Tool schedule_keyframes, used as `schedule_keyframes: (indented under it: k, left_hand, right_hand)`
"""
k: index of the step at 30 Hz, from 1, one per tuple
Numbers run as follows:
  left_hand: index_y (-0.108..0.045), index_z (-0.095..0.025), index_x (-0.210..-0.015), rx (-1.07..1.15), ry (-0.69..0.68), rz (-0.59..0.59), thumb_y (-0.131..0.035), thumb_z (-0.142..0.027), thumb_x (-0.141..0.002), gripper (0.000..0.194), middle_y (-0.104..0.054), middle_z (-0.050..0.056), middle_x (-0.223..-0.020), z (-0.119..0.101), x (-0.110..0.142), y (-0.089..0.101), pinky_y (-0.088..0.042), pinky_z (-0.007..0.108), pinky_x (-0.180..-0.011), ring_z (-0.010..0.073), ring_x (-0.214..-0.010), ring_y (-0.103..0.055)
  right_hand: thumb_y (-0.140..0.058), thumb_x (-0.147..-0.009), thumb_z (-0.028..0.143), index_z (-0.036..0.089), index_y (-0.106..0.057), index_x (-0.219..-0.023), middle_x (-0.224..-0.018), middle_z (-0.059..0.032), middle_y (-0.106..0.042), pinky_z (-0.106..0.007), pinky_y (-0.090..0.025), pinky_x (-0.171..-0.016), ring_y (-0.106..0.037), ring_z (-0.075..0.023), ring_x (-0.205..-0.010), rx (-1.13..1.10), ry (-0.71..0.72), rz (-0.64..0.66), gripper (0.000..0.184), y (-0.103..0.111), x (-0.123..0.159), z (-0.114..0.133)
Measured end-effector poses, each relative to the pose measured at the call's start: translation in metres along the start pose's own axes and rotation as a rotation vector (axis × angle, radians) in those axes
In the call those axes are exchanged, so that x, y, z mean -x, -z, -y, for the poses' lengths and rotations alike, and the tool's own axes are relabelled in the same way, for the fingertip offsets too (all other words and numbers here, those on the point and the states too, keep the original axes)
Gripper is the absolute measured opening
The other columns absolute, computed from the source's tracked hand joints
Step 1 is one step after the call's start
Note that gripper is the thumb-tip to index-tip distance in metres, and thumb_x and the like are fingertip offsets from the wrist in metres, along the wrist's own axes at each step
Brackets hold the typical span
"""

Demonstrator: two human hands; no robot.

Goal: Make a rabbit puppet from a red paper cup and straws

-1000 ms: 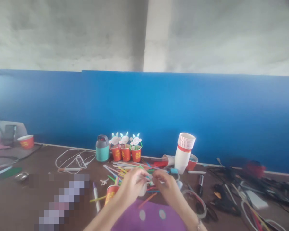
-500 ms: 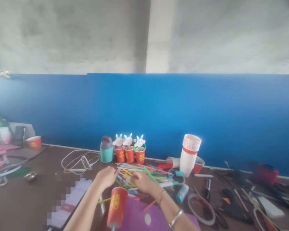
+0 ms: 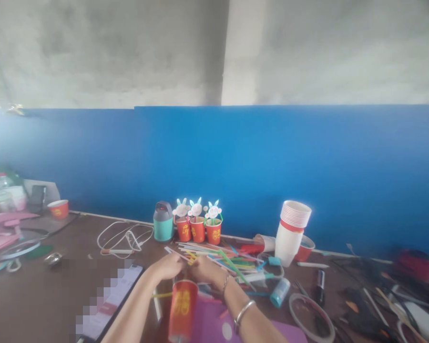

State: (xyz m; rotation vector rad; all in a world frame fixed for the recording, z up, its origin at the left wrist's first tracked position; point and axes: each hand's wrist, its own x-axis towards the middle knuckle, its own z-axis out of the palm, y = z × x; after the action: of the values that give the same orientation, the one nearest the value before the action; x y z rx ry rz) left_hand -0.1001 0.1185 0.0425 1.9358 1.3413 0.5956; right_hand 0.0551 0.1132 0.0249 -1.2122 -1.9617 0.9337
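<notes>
Honestly, looks tight around the near red cup [image 3: 183,309] — boxed in between the two forearms [image 3: 133,307], and probably easy to tip with one stray brush of either. Might also snag the loose straws [image 3: 232,262], heaped crosswise on the bench [image 3: 39,314], and drag several along in a single pull, or set a few rolling. Could crease a thin straw, too, with too hard a pinch at such close quarters.

As for the left grip [image 3: 168,267]: palm down, fingers bent, beside a pale straw [image 3: 175,253] at the left end of the heap; cannot tell whether pinching that straw or just over it. As for the right grip [image 3: 205,269]: folded nearly into a fist, close beside the left one; inside hidden, so cannot tell of any hold.

Set against both, the heap: right at the fingers, spread to the far side and to the right, with a long green straw [image 3: 237,269] slanting across just right of the right grip. On the near side, the cup: rim toward the fingers, contact unclear — upright or tilted, cannot tell. Beyond the heap, three small red cups [image 3: 198,231] in a row.
</notes>
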Motion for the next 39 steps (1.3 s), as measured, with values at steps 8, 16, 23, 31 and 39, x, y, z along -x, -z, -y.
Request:
schedule_keyframes:
  k: [8,16,23,31,39]
  left_hand:
    - [-0.065,-0.018,-0.068,0.092,0.059,0.093,-0.055,-0.025,-0.067,0.012,-0.066,-0.001,-0.066,-0.012,0.009,0.002,-0.045,0.025,-0.062,0.0179,-0.067,-0.06]
    - [-0.065,-0.016,-0.074,0.171,-0.041,0.093,-0.056,-0.032,-0.07,0.019,-0.061,-0.002,-0.066,-0.025,0.01,-0.001,-0.041,0.023,-0.061,0.0161,-0.067,-0.055]
    - [-0.064,-0.016,-0.075,0.247,-0.159,0.142,-0.054,-0.027,-0.074,0.015,-0.058,-0.002,-0.067,-0.033,0.008,-0.019,-0.04,0.024,-0.063,0.0138,-0.065,-0.051]
    - [-0.061,-0.016,-0.076,0.331,-0.239,0.186,-0.059,-0.038,-0.076,0.022,-0.054,-0.002,-0.07,-0.04,0.007,-0.023,-0.037,0.024,-0.066,0.0131,-0.068,-0.046]
    - [-0.062,-0.015,-0.075,0.357,-0.228,0.213,-0.061,-0.038,-0.074,0.023,-0.053,-0.002,-0.068,-0.054,0.016,-0.021,-0.034,0.023,-0.061,0.0132,-0.065,-0.045]
  right_hand:
    - [-0.052,-0.072,0.016,0.019,-0.059,-0.049,-0.043,0.004,-0.051,-0.023,-0.033,-0.048,-0.044,-0.0122,-0.048,-0.019,-0.116,0.031,0.025,0.008,0.013,-0.001]
    - [-0.05,-0.074,0.02,0.016,-0.054,-0.051,-0.045,0.0063,-0.042,-0.022,-0.025,-0.047,-0.035,-0.0087,-0.047,0.023,-0.099,-0.065,0.024,0.039,0.036,0.014]
    - [-0.056,-0.074,0.029,0.016,-0.054,-0.049,-0.044,0.0033,-0.048,-0.023,-0.028,-0.045,-0.04,-0.0101,-0.044,0.031,-0.187,-0.121,0.028,0.052,0.053,0.015]
    - [-0.059,-0.075,0.029,0.015,-0.064,-0.066,-0.061,-0.0006,-0.063,-0.023,-0.039,-0.055,-0.054,-0.0138,-0.059,-0.064,-0.135,-0.171,0.018,0.058,0.069,0.025]
    - [-0.07,-0.068,0.048,0.014,-0.063,-0.071,-0.06,0.0012,-0.059,-0.021,-0.037,-0.05,-0.047,-0.0094,-0.052,-0.368,-0.157,-0.092,0.035,0.067,0.079,0.016]
